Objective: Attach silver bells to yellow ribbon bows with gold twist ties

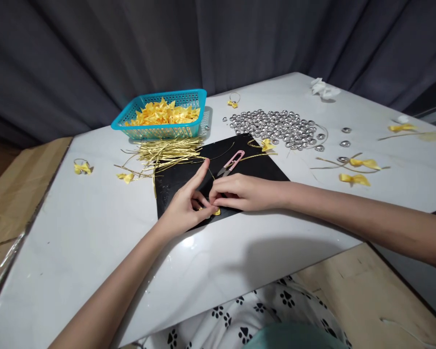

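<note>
My left hand (189,201) and my right hand (234,193) meet over the front edge of a black mat (265,169). Between their fingertips is a small yellow ribbon bow (217,212), mostly covered by the fingers. The left thumb and fingers pinch it while the index finger points up and away. The right fingertips are pressed together at the bow, and a thin gold wire (211,173) rises beside them. Just beyond the right hand lie pink-handled thread snips (233,161), untouched on the mat.
A turquoise basket (160,130) holds many yellow bows, with a pile of gold wires (170,151) before it. Silver beads (276,127) spread at the back. Loose bows (354,180) lie right, a finished bow ring (82,167) left, crumpled tissue (323,89) far right.
</note>
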Tool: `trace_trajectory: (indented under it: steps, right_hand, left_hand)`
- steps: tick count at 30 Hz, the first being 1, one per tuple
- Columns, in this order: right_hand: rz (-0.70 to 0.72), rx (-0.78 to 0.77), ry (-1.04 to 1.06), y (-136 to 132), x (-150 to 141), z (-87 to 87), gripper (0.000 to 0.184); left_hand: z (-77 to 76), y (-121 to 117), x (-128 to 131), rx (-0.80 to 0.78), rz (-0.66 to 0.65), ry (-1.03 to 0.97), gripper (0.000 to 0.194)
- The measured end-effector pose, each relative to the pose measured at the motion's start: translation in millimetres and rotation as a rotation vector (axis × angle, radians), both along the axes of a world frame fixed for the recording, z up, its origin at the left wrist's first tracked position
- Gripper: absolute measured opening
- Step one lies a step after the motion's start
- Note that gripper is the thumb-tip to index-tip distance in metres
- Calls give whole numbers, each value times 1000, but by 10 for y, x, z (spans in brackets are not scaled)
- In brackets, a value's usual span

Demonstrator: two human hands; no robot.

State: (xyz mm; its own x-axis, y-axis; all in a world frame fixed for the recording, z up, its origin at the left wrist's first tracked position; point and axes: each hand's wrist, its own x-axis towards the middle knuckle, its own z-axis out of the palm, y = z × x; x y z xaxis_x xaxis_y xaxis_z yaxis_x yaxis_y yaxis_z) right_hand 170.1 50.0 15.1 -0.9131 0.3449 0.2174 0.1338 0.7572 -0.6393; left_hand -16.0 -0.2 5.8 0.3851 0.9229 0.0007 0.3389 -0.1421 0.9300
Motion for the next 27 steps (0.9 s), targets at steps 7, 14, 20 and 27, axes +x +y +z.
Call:
trace_trajectory:
  steps: [7,14,20,27]
  right_hand:
    - [-109,5,37,-30,9,-65,12]
    - [-172,-29,98,-47,33,-105,15]
    - [-226,-270,115,-52,57,-104,14]
    - [-150,-250,63,-61,14,-80,13]
  left_hand:
    - [-18,12,6,-88,18,-111,84]
    - [-26,13,40,-143,63,-172,55]
    - [-13,9,23,-161,53,-150,64]
    - [-13,15,19,-125,28,-101,65]
